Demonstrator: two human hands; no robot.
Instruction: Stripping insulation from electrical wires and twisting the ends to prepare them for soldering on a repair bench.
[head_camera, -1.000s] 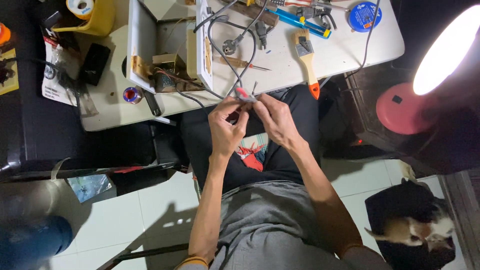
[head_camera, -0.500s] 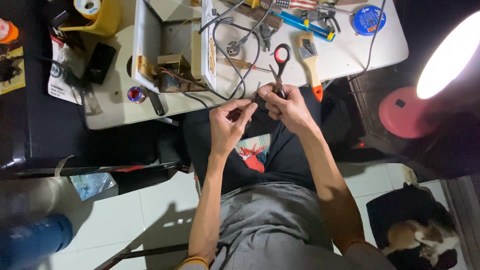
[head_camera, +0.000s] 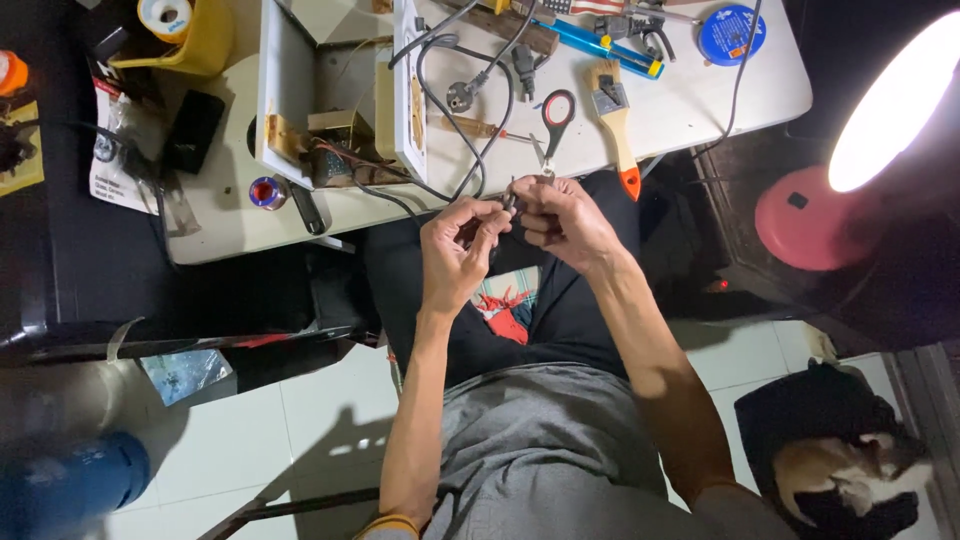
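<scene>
Now the scissors (head_camera: 556, 112) lie back on the counter (head_camera: 700, 100); my left hand (head_camera: 455, 245) and right hand (head_camera: 565, 215) both pinch the wire (head_camera: 508, 203).

Home repair bench, electronics hobby corner. White table (head_camera: 700, 110) was cluttered: scissors (head_camera: 553, 120), paintbrush (head_camera: 612, 120), blue solder reel (head_camera: 731, 34), black cables (head_camera: 470, 90), opened white casing (head_camera: 330, 90). Tiled floor (head_camera: 230, 440), pink stool (head_camera: 805, 220), cat (head_camera: 850, 465) on dark cushion suggested house.

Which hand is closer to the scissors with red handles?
Right. The right hand is just below the scissors; the left hand sits farther down and to the side.
</scene>
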